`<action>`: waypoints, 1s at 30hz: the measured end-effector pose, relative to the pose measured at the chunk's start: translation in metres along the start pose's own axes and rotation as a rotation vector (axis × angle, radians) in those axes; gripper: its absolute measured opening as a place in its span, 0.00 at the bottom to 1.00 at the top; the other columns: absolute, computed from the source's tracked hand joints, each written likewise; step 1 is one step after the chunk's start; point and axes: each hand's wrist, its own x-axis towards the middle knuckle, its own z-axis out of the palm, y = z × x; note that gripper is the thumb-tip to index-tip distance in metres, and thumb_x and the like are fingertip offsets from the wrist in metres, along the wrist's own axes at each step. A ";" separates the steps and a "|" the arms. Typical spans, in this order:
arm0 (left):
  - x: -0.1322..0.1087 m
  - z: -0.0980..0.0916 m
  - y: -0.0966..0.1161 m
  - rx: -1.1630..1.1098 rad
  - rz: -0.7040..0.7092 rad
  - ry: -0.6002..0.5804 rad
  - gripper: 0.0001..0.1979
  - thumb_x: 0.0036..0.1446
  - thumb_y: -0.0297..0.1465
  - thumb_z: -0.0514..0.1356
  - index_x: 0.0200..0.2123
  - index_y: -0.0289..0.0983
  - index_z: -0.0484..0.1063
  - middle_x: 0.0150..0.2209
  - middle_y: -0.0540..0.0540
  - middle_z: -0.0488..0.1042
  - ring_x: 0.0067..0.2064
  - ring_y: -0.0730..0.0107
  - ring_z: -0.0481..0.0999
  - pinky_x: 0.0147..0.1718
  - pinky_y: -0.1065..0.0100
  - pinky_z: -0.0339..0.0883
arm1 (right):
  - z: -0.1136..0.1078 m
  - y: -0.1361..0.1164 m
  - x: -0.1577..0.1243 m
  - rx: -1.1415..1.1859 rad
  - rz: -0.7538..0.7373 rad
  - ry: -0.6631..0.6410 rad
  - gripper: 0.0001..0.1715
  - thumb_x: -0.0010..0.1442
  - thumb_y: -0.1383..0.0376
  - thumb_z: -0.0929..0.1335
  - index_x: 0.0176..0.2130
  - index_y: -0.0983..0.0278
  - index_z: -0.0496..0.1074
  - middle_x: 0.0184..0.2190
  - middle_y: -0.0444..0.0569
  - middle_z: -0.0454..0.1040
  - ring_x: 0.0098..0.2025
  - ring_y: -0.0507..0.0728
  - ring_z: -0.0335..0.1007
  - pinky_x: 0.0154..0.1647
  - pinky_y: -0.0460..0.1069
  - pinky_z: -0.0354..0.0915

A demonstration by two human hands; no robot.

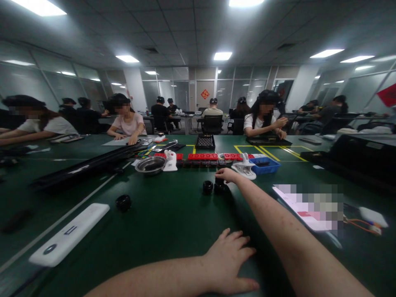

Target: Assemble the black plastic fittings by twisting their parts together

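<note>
Here, the black round piece [220,187] sits in the narrow pinch of our right hand [228,175], twelve o'clock from our wide-spread left hand [230,258]; we likely do best gripping lightly, level, off the neighbouring piece [208,187] at nine. Outward, the white clip [244,168] crowds us near one o'clock, while green tabletop [173,218] gives room toward eight.

On your bench [148,239], your right hand [228,175] is at the first piece [220,188], just right of the second piece [208,187], your left hand [229,259] is nearer you, the third piece [123,203] lies farther left, and behind stand the bowl [145,170] leftward and the basket [268,168] rightward
</note>
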 end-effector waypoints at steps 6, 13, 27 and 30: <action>0.000 0.002 -0.002 -0.036 0.002 0.004 0.31 0.49 0.46 0.55 0.54 0.38 0.55 0.57 0.38 0.54 0.59 0.51 0.48 0.54 0.47 0.40 | -0.021 0.035 -0.028 0.086 0.113 0.070 0.14 0.59 0.63 0.62 0.45 0.66 0.63 0.43 0.50 0.67 0.40 0.55 0.67 0.38 0.53 0.66; -0.002 -0.006 0.000 0.012 -0.294 0.304 0.35 0.47 0.39 0.58 0.57 0.38 0.49 0.60 0.43 0.45 0.60 0.54 0.41 0.57 0.50 0.38 | -0.010 0.052 -0.111 0.226 0.023 0.003 0.20 0.45 0.58 0.70 0.36 0.67 0.68 0.35 0.51 0.71 0.35 0.57 0.69 0.31 0.48 0.66; -0.022 -0.018 -0.032 0.075 -0.343 0.317 0.29 0.36 0.50 0.62 0.40 0.39 0.67 0.39 0.47 0.68 0.45 0.58 0.65 0.54 0.45 0.37 | 0.077 0.000 -0.192 0.297 -0.461 -0.050 0.10 0.50 0.65 0.67 0.36 0.64 0.65 0.32 0.45 0.69 0.34 0.54 0.66 0.35 0.48 0.62; -0.020 -0.019 -0.033 0.059 -0.327 0.310 0.26 0.37 0.45 0.63 0.39 0.38 0.67 0.38 0.47 0.68 0.43 0.60 0.66 0.55 0.47 0.38 | 0.085 -0.003 -0.199 0.144 -0.503 0.140 0.12 0.50 0.64 0.67 0.37 0.63 0.65 0.34 0.47 0.67 0.37 0.56 0.64 0.38 0.50 0.61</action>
